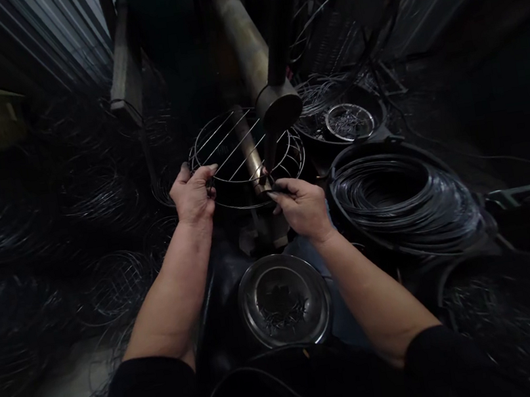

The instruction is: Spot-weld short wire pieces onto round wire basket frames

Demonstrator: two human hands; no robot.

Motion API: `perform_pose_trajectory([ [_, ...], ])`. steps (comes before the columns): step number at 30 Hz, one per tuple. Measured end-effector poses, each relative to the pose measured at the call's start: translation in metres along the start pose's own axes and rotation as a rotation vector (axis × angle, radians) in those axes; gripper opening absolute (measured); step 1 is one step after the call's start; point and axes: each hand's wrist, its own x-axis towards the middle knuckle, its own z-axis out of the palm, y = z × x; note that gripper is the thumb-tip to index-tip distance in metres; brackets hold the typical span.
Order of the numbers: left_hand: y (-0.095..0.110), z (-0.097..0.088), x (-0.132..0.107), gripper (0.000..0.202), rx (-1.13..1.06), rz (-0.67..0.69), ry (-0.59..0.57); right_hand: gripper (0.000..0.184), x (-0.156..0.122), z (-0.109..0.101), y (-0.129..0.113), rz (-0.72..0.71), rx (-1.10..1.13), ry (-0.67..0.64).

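A round wire rack (226, 158) with parallel bars and a looped side lies around the lower arm of a welding machine. My left hand (193, 192) grips the rack's rim at its left edge, fingers curled round the wire. My right hand (302, 205) is closed in a pinch beside the tip of the lower electrode arm (250, 151), at the near rim; whatever small piece it holds is hidden by the fingers. Above the rack, the thick upper cylinder (253, 54) ends in a block with a rod pointing down to the rim.
A metal bowl (284, 298) with short wire pieces sits close below my hands. To the right are a large coil of wire (393, 186), a basin with a small dish (349, 122), and a tub of wire bits (516, 313). Wire racks (118, 280) pile up at left.
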Motion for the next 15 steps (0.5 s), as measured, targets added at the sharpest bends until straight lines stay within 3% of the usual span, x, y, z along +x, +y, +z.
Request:
perform_pose_trajectory([
  [4, 0.001, 0.001, -0.001, 0.061, -0.007, -0.005, 0.011, 0.016, 0.001, 0.002, -0.002, 0.014, 0.035, 0.008],
  [7, -0.002, 0.000, 0.001, 0.044, -0.023, 0.003, -0.031, 0.012, 0.003, 0.003, -0.001, 0.026, 0.068, -0.003],
  [11, -0.009, -0.005, 0.004, 0.034, 0.029, 0.018, -0.058, 0.019, 0.003, -0.003, 0.005, 0.006, 0.104, -0.034],
  [15, -0.007, -0.009, 0.015, 0.030, -0.003, 0.009, -0.110, 0.024, -0.034, -0.016, 0.008, -0.159, -0.187, 0.035],
])
